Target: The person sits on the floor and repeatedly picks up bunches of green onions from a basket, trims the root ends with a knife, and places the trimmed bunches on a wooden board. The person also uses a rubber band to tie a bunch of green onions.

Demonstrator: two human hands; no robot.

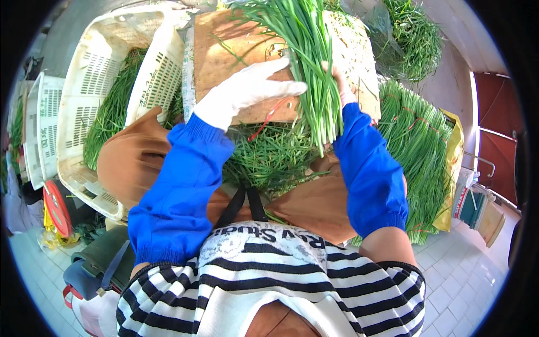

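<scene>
A bunch of long green leafy stalks, like garlic chives (313, 71), lies over a wooden board (219, 54), its pale cut ends towards me. My right hand (339, 82), bare at the fingers, grips the bunch from the right; part of the hand is behind the stalks. My left hand (252, 90), in a white glove, is at the bunch's left side with thumb and fingers spread; the fingertips reach the stalks or come close. A red tie (269, 118) hangs at the board's near edge. Loose green trimmings (273, 156) lie below the board, between my knees.
On the left stands a white plastic crate (90, 80) with greens inside, beside another crate (44, 122). Tied bundles of chives (417, 156) are stacked on the right on yellow sheeting (452, 168). A plastic bag of greens (410, 42) lies at the upper right. A red round lid (58, 208) is at lower left.
</scene>
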